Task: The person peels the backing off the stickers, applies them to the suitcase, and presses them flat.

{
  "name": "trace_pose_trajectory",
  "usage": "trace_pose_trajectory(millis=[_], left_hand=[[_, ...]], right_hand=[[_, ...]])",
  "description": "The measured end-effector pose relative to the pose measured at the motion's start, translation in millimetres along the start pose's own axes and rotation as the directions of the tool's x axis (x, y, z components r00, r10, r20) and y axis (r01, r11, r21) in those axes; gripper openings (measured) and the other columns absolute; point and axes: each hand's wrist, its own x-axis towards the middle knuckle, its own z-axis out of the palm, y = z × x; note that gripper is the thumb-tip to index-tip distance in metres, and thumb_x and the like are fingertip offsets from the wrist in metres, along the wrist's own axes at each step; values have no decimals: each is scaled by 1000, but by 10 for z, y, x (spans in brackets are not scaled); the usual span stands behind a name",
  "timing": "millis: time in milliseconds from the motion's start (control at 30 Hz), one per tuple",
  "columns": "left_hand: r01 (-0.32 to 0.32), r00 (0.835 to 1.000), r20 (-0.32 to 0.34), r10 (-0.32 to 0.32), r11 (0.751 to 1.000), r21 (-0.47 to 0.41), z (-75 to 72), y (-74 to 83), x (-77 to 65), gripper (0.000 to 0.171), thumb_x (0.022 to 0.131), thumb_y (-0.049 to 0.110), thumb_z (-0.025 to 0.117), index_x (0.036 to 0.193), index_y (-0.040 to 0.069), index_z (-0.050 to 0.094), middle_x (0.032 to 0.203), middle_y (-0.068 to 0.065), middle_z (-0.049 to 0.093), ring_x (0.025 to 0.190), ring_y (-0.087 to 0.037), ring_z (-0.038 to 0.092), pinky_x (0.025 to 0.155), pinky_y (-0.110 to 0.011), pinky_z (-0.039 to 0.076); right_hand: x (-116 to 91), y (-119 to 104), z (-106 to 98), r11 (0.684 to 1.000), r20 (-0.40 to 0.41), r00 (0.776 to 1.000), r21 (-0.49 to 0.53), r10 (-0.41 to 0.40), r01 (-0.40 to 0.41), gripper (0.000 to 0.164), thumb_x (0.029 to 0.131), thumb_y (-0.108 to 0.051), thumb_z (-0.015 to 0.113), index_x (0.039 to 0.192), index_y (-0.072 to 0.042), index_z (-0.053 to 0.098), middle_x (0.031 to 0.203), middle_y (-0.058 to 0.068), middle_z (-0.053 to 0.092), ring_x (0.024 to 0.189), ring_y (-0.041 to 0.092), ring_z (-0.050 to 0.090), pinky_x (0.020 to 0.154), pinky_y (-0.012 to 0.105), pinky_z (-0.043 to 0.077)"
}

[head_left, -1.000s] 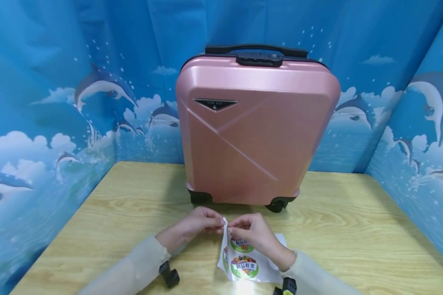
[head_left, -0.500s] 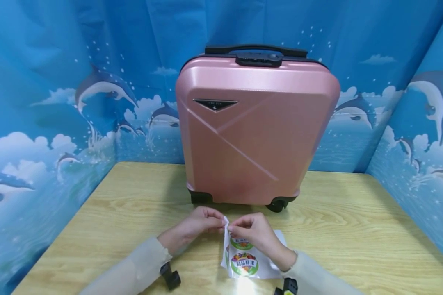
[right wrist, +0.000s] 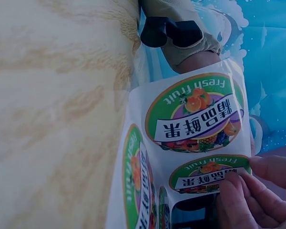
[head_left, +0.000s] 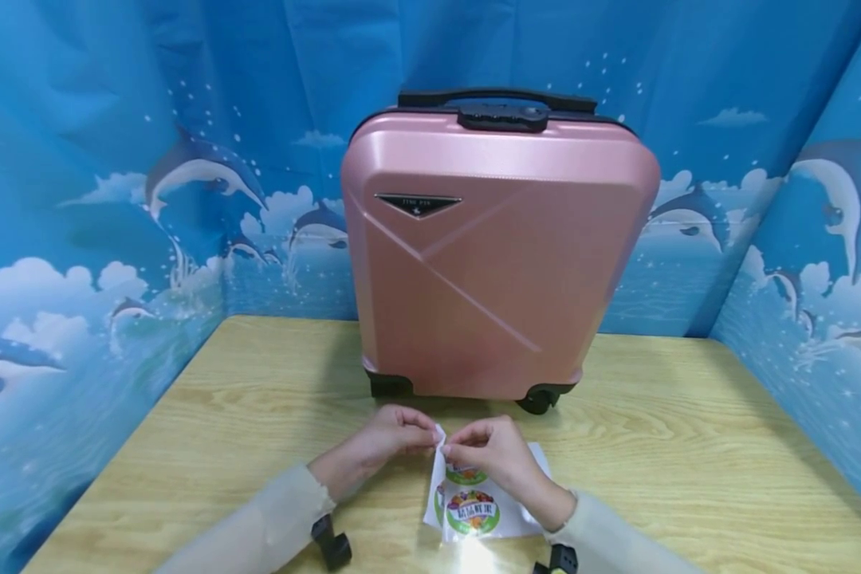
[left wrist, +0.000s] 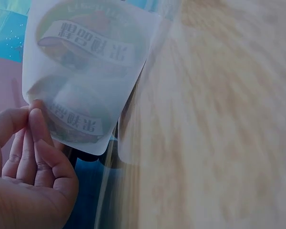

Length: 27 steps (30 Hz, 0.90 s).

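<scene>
My left hand (head_left: 383, 440) pinches the top edge of a white sheet of stickers (head_left: 511, 510) between thumb and fingertips. Close beside it, my right hand (head_left: 498, 458) pinches the same sheet near a fold, covering part of a sticker. Oval green fruit stickers (right wrist: 195, 114) with "Fresh fruit" lettering show in the right wrist view, on both sides of the bent sheet. From the left wrist view, the pale back of the sheet (left wrist: 114, 86) faces me, prints showing through. Behind both hands a pink hard-shell suitcase (head_left: 498, 263) stands upright on its wheels.
The wooden table (head_left: 660, 462) extends to both sides of the hands. Blue dolphin-print curtains (head_left: 287, 104) hang behind and at the sides. A black carry handle (head_left: 502, 98) tops the suitcase. Small black cameras (head_left: 332, 544) sit at the wrists.
Both hands keep their pinch with hardly any movement. The lower part of the sheet shifts slightly, and its folded left flap swings a little right and then back left.
</scene>
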Motion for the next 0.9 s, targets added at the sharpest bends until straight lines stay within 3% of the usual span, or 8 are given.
trace_pose_trajectory(millis=[200, 633, 900], left_hand=[[-5, 1000, -10, 6, 1000, 22, 26, 4, -12, 19, 79, 1, 67, 92, -12, 65, 73, 4, 67, 64, -6, 57, 61, -20, 47], [29, 1000, 5, -29, 999, -42, 40, 21, -19, 14, 83, -2, 63, 94, -10, 65, 77, -1, 69, 69, -7, 64, 72, -24, 54], [46, 998, 37, -46, 999, -11, 26, 29, -22, 15, 82, 2, 64, 93, -8, 66, 73, 2, 67, 66, -7, 62, 64, -20, 49]], right_hand=[[-8, 0, 11, 1000, -15, 1000, -7, 6, -6, 19, 77, -16, 76, 83, 1, 72, 75, 10, 71, 63, 11, 64, 59, 23, 53], [-4, 13, 19, 1000, 2, 1000, 4, -12, 12, 16, 80, -12, 73, 85, 4, 71, 75, 14, 71, 65, 16, 67, 61, 23, 55], [-11, 14, 8, 1000, 7, 1000, 2, -12, 12, 17, 80, -13, 73, 86, 4, 71, 76, 14, 71, 66, 19, 68, 61, 23, 55]])
